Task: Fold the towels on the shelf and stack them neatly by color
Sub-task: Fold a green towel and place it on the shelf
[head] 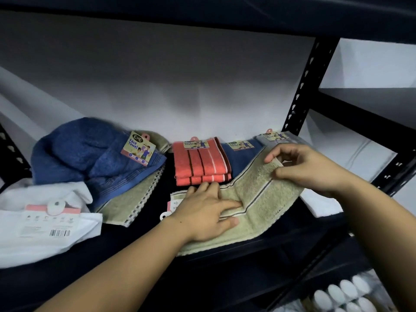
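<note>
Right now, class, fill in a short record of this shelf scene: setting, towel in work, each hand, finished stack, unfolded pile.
setting: dark shelf
towel in work: green towel, partly lifted
left hand: pressing the towel flat
right hand: pinching the towel's raised end
finished stack: folded red towels
unfolded pile: blue towel heaped at left, white towel in front of it

Two hands (203, 213), nine towels (258, 199), six bottle caps (347, 293).
</note>
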`<state>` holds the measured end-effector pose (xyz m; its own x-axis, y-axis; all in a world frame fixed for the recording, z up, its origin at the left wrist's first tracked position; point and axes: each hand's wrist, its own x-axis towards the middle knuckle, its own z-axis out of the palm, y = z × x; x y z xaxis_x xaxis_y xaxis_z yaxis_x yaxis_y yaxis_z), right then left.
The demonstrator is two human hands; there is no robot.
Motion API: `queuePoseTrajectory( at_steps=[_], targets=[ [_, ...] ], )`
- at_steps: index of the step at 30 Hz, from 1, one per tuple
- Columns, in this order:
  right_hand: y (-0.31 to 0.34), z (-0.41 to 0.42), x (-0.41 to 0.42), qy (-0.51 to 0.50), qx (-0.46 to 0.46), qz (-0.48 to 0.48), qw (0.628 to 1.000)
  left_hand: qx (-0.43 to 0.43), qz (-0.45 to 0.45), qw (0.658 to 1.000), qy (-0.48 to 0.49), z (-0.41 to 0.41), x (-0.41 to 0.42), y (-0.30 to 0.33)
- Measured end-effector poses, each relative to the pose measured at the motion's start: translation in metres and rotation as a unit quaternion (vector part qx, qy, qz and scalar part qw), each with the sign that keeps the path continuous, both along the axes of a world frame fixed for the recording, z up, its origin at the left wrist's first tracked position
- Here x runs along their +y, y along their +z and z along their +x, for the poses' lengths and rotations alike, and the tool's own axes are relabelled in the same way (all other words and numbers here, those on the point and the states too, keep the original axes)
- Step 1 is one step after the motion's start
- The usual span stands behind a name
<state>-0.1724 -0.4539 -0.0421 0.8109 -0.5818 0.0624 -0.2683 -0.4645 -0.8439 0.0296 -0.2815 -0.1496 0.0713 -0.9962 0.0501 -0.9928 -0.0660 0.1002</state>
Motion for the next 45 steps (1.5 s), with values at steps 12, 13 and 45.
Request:
queuePoseTrajectory(
  at_steps=[12, 13, 45],
  targets=[
    [0.021, 0.049, 0.035, 0.143, 0.076, -0.025, 0.986, 0.169, -0.12, 0.978, 0.014, 0.045, 0.043, 0.001],
    [0.019, 0.056, 0.041, 0.156, 0.087, -0.032, 0.983, 0.18, -0.132, 0.974, 0.027, 0.054, 0.055, 0.0],
    [-0.081, 0.088, 0.099, 0.074, 0.191, -0.273, 0.94, 0.262, -0.185, 0.942, 0.096, 0.077, 0.107, -0.023]
  ],
)
